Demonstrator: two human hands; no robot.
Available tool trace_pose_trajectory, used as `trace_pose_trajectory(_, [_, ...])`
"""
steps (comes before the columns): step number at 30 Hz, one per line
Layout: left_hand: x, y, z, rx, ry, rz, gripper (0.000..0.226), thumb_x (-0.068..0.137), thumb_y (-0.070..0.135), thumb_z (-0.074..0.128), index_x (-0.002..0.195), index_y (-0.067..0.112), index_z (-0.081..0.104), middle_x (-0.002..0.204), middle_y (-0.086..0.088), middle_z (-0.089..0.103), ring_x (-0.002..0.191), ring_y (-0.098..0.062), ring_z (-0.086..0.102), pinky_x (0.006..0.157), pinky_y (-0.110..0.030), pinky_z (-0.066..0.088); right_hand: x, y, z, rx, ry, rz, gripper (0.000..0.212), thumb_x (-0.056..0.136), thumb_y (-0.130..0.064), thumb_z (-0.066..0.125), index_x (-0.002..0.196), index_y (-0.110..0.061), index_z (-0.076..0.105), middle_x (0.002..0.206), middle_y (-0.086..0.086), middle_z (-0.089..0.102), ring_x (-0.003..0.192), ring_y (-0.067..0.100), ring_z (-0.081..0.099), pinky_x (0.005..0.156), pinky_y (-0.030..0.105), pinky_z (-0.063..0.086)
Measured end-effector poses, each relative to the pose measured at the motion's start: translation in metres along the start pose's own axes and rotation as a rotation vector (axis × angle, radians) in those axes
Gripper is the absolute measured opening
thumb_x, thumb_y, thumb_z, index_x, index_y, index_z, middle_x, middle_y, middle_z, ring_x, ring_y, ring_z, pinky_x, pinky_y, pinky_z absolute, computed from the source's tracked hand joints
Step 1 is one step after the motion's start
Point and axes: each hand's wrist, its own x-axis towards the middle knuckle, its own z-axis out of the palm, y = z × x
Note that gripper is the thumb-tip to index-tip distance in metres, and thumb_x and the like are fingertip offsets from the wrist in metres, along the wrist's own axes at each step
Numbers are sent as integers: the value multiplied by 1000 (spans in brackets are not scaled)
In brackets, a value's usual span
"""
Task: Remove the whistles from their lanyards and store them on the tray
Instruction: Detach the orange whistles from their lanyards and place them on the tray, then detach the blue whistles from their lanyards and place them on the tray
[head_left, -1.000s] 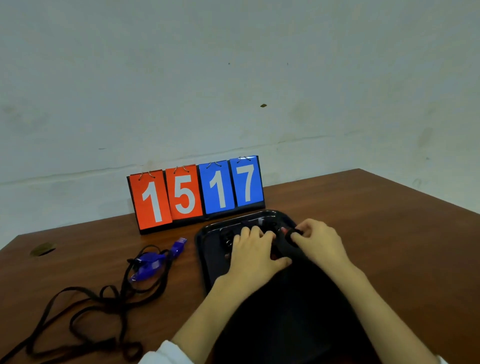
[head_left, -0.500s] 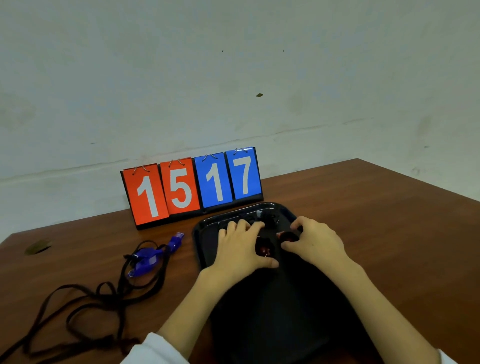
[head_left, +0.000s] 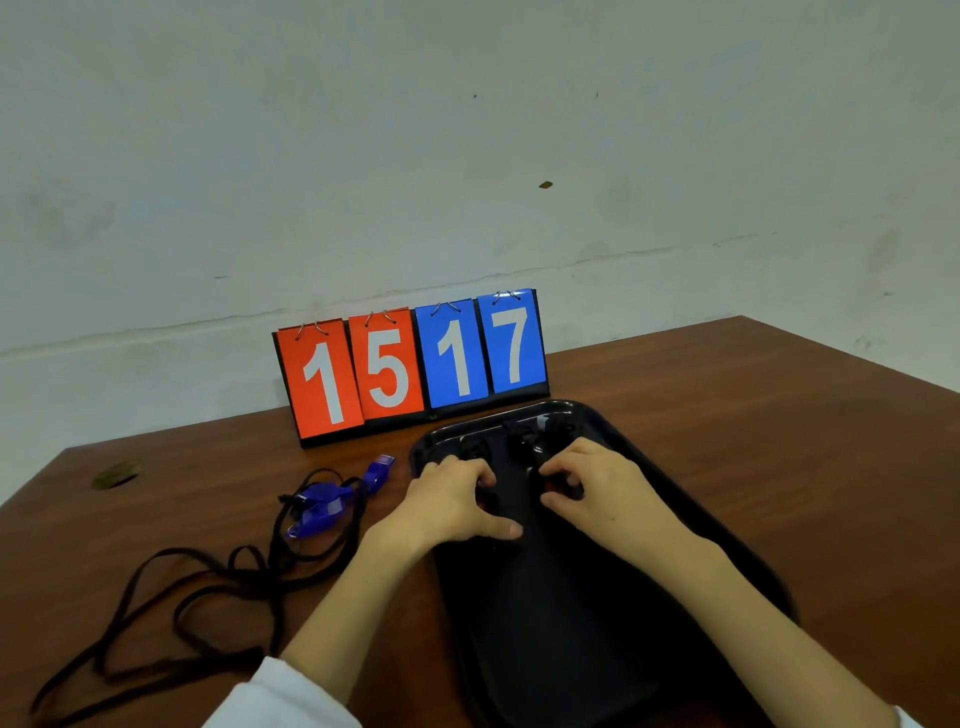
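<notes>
L hand (head_left: 451, 500) curled over tray (head_left: 545, 603), grip unclear; R hand (head_left: 602, 491) pinches dark whistle (head_left: 563, 487).

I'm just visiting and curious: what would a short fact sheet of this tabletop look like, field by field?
Surface: wooden table
Tray: black tray, dark whistles at its far end
Left hand: over the tray, fingers curled, contents hidden
Right hand: fingers curled round a small dark thing
Off tray: blue whistles on black lanyards, left of tray
Behind: scoreboard reading 15 17
</notes>
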Motion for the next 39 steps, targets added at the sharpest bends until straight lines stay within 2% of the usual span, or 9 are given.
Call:
trace_pose_trajectory(5, [1,2,14,11,109,23,66,70,54,72,126,26,50,129,-3,46,118,-21,44,99,-39,43,0,6,2,-29,8,29,24,84,-21,65,108,-26,67,104,-12,55,78,-1,51,66,7,38])
trace_pose_trajectory(10, [-4,0,-2,4,140,8,80,67,69,63,133,28,43,127,-2,47,117,-22,46,96,-39,44,-3,5,-2,-29,70,18,21,83,-27,65,104,-28,67,96,-17,51,76,-2,51,65,9,38])
trace_pose_trajectory(15, [-31,-56,-53,-215,298,-61,11,86,26,65,94,22,59,88,10,54,80,-4,52,67,-18,43,-10,-22,-8,108,132,-39,18,86,-24,64,102,-31,67,93,-21,52,80,-8,52,69,6,40])
trace_pose_trajectory(20, [-45,-123,-60,-91,121,-303,21,76,21,75,88,22,58,91,4,59,83,-11,59,75,-27,52,-7,-88,-3,193,-74,-152,17,89,-30,59,105,-32,65,103,-18,55,90,-4,55,83,15,48])
trace_pose_trajectory(27, [-42,-137,-51,-60,92,-303,20,74,24,77,79,22,58,91,1,62,78,-12,58,65,-24,46,6,-129,28,244,-107,-171,16,90,-29,58,103,-30,67,103,-17,58,90,-3,55,83,14,46])
trace_pose_trajectory(31, [-51,-124,-77,-330,256,-208,16,79,25,73,88,18,62,91,0,62,80,-8,56,61,-20,40,6,-126,33,348,-98,-66,14,90,-26,59,101,-31,67,100,-20,60,92,-5,55,83,11,44])
trace_pose_trajectory(34, [-69,-92,-100,-685,411,-46,18,84,25,68,95,13,59,91,-4,66,83,-14,63,65,-24,50,9,-128,30,640,-51,51,15,90,-25,58,103,-28,66,94,-12,66,90,6,63,80,23,54])
trace_pose_trajectory(36, [-81,-69,-102,-986,318,57,17,88,20,62,98,9,54,83,-11,70,76,-22,69,70,-32,58,10,-134,24,953,-20,139,27,87,-28,60,113,-21,64,96,-2,68,92,13,66,79,27,57])
trace_pose_trajectory(39, [-86,-48,-89,-956,150,130,21,92,27,57,103,10,50,70,-11,66,56,-23,63,53,-29,53,15,-137,17,1168,41,158,51,75,-44,59,120,-21,61,105,0,68,99,11,64,84,27,54])
